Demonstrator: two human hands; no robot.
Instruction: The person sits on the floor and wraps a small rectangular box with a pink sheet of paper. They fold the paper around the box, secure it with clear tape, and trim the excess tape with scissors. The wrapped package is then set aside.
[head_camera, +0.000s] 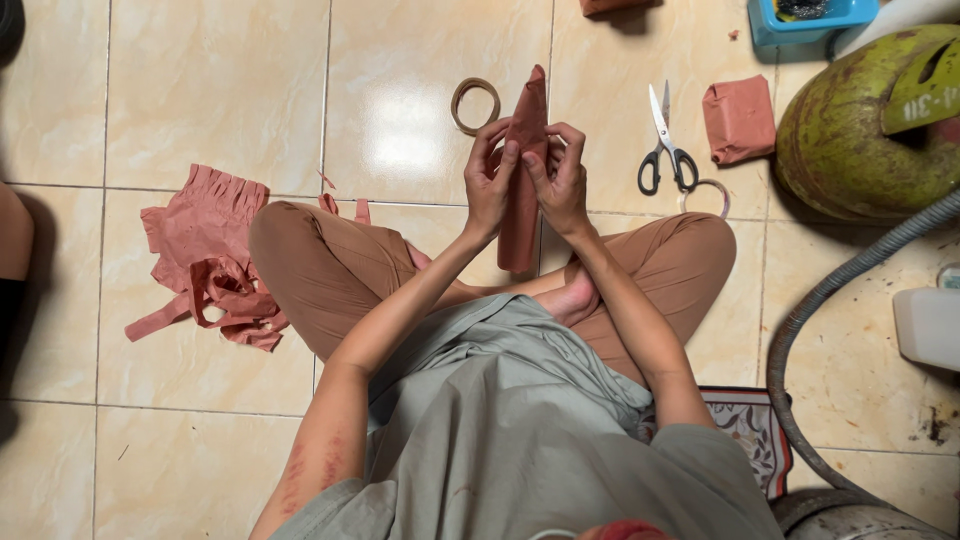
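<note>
Glossy cream floor tiles (180, 90), you're sitting cross-legged on them. Far left: pile of cut reddish-brown paper scraps (205, 262), fringed edges, lying just beside your left knee. Above centre: brown tape ring (475, 104) flat on the tile, near your fingertips but not touching.

Centre: your left hand (487, 182) and right hand (560, 180) both grip a folded strip of reddish-brown paper (524, 170), held upright over your lap. Fingers curled, thumbs pressed on the front face, hands close together with the strip between them. Top of the strip pokes out above your fingers, bottom hangs down toward your feet.

Right of that: scissors (664, 145), closed, blades pointing away from you. Clear tape ring (706, 196) just past the handles. Folded paper packet (739, 120) next. Far right: green gas cylinder (865, 130), grey hose (830, 300) curving down, patterned mat (750, 425) under you.
</note>
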